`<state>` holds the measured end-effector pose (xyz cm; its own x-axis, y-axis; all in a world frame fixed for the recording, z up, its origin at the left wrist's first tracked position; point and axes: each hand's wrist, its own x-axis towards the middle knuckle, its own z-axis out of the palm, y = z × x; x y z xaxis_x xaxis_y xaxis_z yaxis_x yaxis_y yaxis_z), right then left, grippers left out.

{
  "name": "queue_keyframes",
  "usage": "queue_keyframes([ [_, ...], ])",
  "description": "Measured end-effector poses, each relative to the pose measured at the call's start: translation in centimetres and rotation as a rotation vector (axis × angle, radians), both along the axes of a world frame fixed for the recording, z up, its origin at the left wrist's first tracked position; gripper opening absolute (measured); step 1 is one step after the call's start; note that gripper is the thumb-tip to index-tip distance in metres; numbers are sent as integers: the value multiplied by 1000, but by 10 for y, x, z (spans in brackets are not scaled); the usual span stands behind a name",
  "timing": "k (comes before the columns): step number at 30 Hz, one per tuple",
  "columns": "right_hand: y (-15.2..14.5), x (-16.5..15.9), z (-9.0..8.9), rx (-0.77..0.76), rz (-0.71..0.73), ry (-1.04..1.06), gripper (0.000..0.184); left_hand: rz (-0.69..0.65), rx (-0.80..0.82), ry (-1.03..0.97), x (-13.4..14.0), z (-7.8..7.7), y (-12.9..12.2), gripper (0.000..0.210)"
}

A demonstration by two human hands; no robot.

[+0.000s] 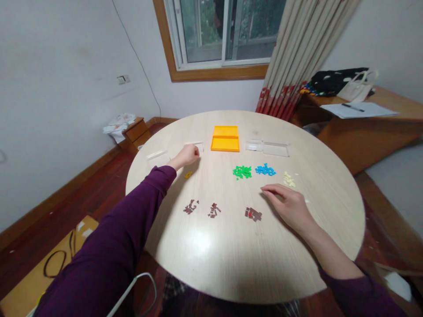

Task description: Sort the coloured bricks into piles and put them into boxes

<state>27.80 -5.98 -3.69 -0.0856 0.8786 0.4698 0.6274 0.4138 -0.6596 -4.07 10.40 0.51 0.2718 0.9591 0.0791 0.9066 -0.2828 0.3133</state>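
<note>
My left hand [187, 157] reaches to the far left of the round table, its fingers closed beside a clear plastic tray [198, 145]. Whatever they hold, if anything, is hidden. Just below it lies a small yellow piece group [188, 175]. My right hand [287, 204] hovers or rests at the right, fingers pressed together in a pinch; I cannot make out anything in them. Beyond its fingertips are piles of small green pieces [242, 172], blue pieces [265, 170] and cream pieces [289, 179]. Brown pieces [253, 214] lie to its left, one red bit among them.
An open yellow case [225, 143] stands at the table's back middle. Clear plastic boxes [276, 149] lie right of it, another clear tray [157, 157] at the left edge. Two more brown piles [214, 211] sit nearer me. A side desk [380, 116] holds bags and paper.
</note>
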Motion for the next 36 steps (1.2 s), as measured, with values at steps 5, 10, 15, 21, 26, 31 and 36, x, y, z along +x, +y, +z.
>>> queue_keyframes([
  [5,0,0,1,16,13,6,20,27,-27,-8,2,-20,8,14],
  [10,0,1,1,4,20,-3,22,35,-46,-25,-2,-13,5,11],
  [15,0,2,-1,-34,6,56,23,71,-8,-51,-15,20,-12,25],
  [21,12,-11,9,-214,78,200,27,-30,63,-218,-20,41,-78,21],
  [26,40,-47,20,-259,245,47,13,-71,39,-322,-5,25,-105,17],
  [31,59,-80,9,-257,332,-87,12,31,134,-688,7,-1,-92,15],
  [36,59,-81,-2,-223,373,-169,15,128,188,-908,12,-22,-92,16],
])
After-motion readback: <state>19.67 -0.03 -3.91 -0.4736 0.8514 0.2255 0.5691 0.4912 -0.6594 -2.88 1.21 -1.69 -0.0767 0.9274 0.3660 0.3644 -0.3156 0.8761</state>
